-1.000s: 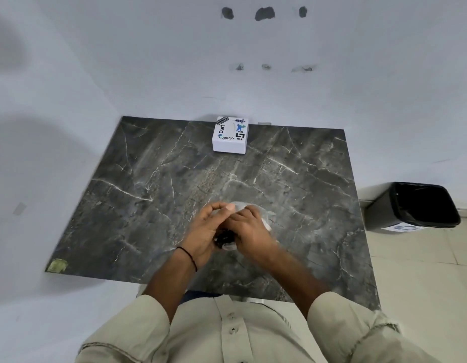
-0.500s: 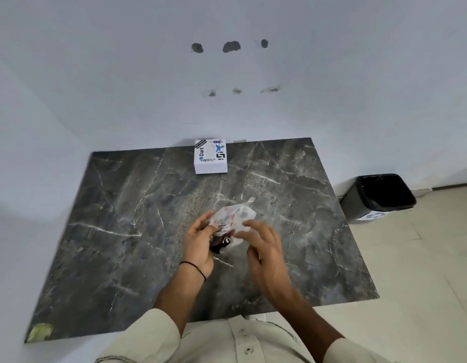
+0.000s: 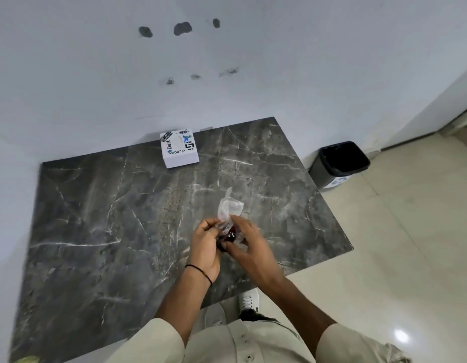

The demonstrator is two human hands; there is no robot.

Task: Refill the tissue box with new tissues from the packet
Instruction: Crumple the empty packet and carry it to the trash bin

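My left hand (image 3: 204, 248) and right hand (image 3: 249, 248) each grip the clear packet (image 3: 229, 208), pinching it over the bench (image 3: 96, 218). Fingers hide its dark lower part from me. The tissue box (image 3: 180, 149) sits at twelve o'clock.

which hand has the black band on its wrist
The left hand: a thin black band circles its wrist. The right hand has a bare wrist. Both grip the plastic packet.

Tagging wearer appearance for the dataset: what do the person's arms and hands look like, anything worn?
Both hands are bare, with no gloves or rings visible: left hand, right hand. A thin black thread band circles the left wrist. The light beige shirt's left sleeve and right sleeve end near the elbows, leaving the forearms uncovered.
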